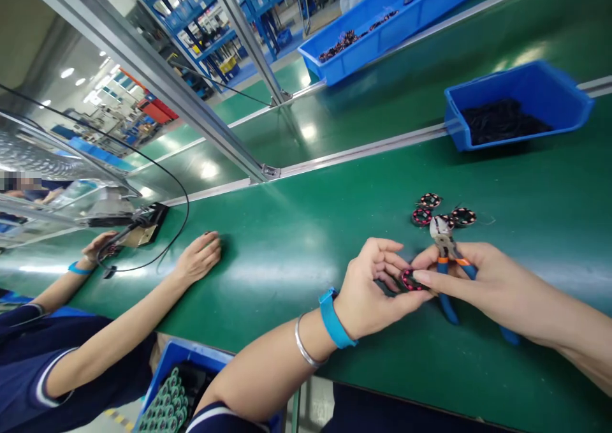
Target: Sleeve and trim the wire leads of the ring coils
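Observation:
My left hand [370,289] curls round a small black-and-red wound ring [410,280], holding it between fingers and thumb above the green belt [296,248]. My right hand [482,280] grips blue-handled cutting pliers [444,254], jaws pointing up, and its fingertips also touch the ring. A blue wristband and a silver bangle sit on my left wrist. Three more wound rings [440,215] lie on the belt just beyond the pliers.
A blue bin [519,104] of black parts stands at the right, a longer blue bin [387,22] of wound rings farther back. A co-worker's hand [198,257] rests on the belt at left. A blue crate [176,388] sits below the table edge.

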The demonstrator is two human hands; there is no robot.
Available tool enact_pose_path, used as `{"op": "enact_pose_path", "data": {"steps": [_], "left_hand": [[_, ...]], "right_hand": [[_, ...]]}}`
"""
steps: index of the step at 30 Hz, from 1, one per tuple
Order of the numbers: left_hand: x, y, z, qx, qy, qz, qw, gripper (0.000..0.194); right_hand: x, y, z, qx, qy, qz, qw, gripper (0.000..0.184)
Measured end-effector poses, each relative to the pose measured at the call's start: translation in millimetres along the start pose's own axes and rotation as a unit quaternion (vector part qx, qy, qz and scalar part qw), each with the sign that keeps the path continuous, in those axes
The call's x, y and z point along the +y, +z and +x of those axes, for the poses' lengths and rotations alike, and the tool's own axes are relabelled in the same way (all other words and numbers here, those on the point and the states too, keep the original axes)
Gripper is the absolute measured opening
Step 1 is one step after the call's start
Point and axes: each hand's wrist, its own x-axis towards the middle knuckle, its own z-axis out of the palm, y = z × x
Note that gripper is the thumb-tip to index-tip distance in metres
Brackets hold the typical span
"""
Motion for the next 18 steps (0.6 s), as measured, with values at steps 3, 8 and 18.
{"op": "enact_pose_path", "data": {"steps": [3, 8, 18], "left_hand": [[-5.6, 1.1, -1.8, -0.020, 0.011, 0.014, 1.000, 0.080], [-9.5, 0.9, -5.2, -0.083, 0.009, 0.024, 0.996, 0.080], [-7.9, -0.5, -2.9, -0.080, -0.015, -0.022, 0.996, 0.080]], "right_hand": [[-0.8, 2.5, 0.9, 0.006, -0.012, -0.017, 1.000, 0.063], [-12.9, -4.6, 1.2, -0.009, -0.032, -0.039, 0.999, 0.072], [-6.8, -24.9, -4.1, -0.008, -0.001, -0.089, 0.996, 0.055]]}}
